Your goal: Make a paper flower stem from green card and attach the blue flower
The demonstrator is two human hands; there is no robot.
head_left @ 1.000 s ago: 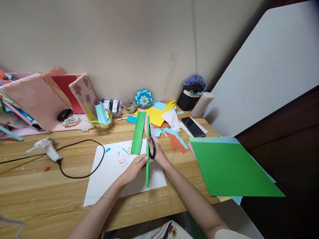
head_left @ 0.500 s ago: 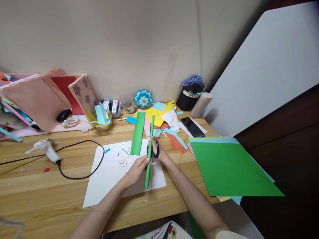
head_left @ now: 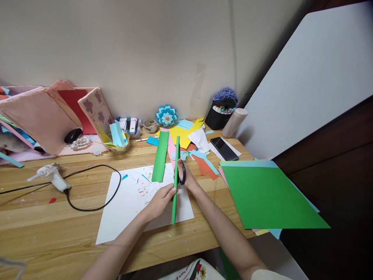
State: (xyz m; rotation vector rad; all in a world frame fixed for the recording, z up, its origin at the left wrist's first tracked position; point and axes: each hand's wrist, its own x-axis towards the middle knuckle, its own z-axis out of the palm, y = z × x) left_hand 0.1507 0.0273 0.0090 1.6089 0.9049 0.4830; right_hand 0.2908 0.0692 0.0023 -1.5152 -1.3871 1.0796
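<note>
Swinging its near end slightly rightward, the green paper tube [head_left: 174, 208], probably light but crushable and best pinched gently mid-length, is hanging above the white sheet [head_left: 122, 212] near the worktop's [head_left: 169, 252] front edge, the left hand's [head_left: 161, 199] fingers clamping near its middle, the right hand's [head_left: 188, 178] gripping black-handled scissors [head_left: 183, 175].

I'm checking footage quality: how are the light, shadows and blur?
Head view: roll and left hand fairly sharp; grey thing at lower left blurred; soft shadow beside the bottle; wall unevenly lit; lower right corner nearly black.
</note>
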